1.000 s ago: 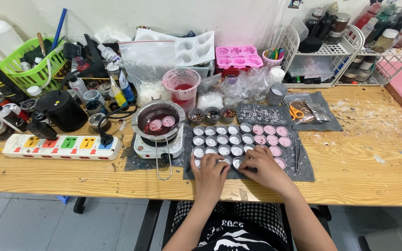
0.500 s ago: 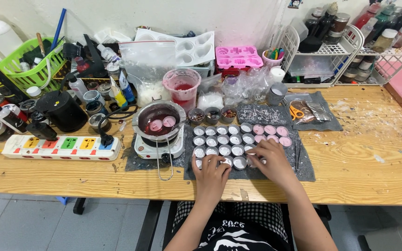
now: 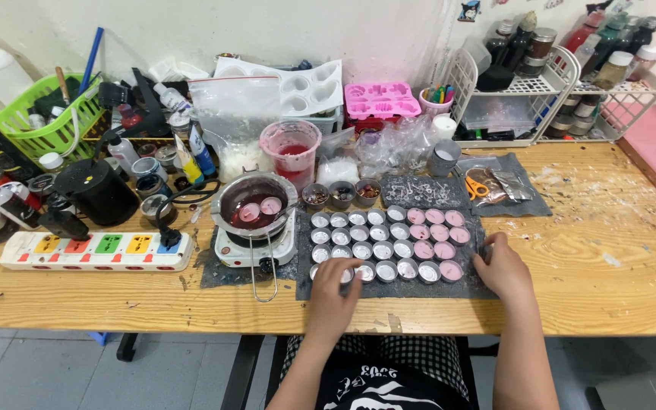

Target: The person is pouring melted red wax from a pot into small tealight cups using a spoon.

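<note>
On a dark grey felt mat (image 3: 487, 287) at the front of the wooden table (image 3: 609, 250) sit rows of small round metal cups (image 3: 385, 247), some silvery and hollow, the right-hand ones filled with smooth pink wax. The person's left hand (image 3: 333, 286) lies over the front row, fingers loosely curled on a cup. Their right hand (image 3: 501, 267) rests flat at the mat's right edge, fingers together. Just left stands a small pot (image 3: 253, 205) of melted pink wax on a white hotplate (image 3: 258, 244)
</note>
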